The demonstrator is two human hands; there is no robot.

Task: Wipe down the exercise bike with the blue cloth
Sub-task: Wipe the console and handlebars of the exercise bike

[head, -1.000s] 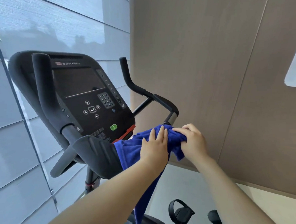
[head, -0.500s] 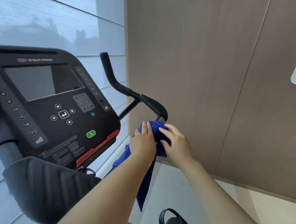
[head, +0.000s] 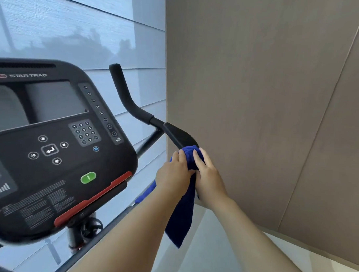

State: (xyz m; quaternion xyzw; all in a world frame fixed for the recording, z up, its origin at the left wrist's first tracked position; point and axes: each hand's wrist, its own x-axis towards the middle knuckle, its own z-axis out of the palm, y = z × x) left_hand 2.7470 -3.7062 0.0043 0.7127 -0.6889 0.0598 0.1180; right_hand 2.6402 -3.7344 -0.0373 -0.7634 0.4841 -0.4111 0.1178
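Note:
The exercise bike's black console (head: 53,149) fills the left of the head view, with a screen, keypad and green button. Its right handlebar (head: 132,107) rises behind the console and bends down to the right. The blue cloth (head: 186,201) is wrapped over the lower end of that handlebar, and its loose tail hangs down. My left hand (head: 175,175) and my right hand (head: 207,177) both clasp the cloth around the bar, side by side. The bar's end is hidden under the cloth.
A brown panelled wall (head: 271,99) stands close behind the handlebar on the right. A window with grey blinds (head: 76,28) is behind the console. Pale floor (head: 209,253) shows below my arms.
Both hands, with the cloth, have slid further along the handlebar end, away from the console. The cloth has bunched up tighter around the bar. The camera has moved closer to the console.

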